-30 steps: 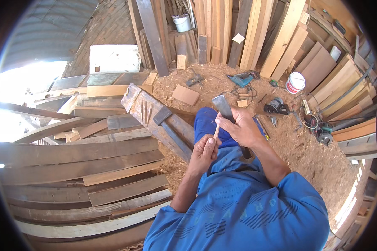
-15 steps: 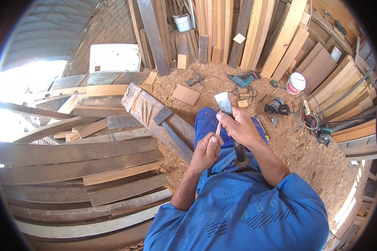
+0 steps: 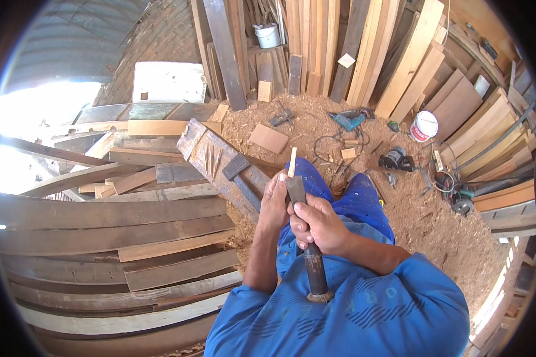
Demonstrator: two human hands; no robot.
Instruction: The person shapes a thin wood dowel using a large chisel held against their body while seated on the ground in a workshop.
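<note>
My right hand [image 3: 323, 226] is wrapped round a chisel [image 3: 315, 268]. Its broad metal blade points away from me and its dark handle end rests close to my blue shirt. My left hand [image 3: 273, 202] is closed on a slim light wooden peg [image 3: 292, 160], which stands up beside the blade's far end. The blade edge meets or nearly meets the peg; exact contact cannot be made out. Left of my knees a hammer [image 3: 237, 166] lies on a thick worn board [image 3: 198, 143] with thin wood slivers on it.
Stacked planks [image 3: 113, 223] fill the left side. Upright boards [image 3: 363, 53] lean at the back. On the shavings-covered floor lie a teal power tool [image 3: 346, 121], a circular-looking power tool [image 3: 395, 159], cables and a flat wood piece [image 3: 268, 138]. A white bucket [image 3: 424, 126] stands right.
My right hand has drawn the chisel lower and turned its blade, gripping farther down. My left hand has moved up and left, and the peg now points away from me beside the blade.
</note>
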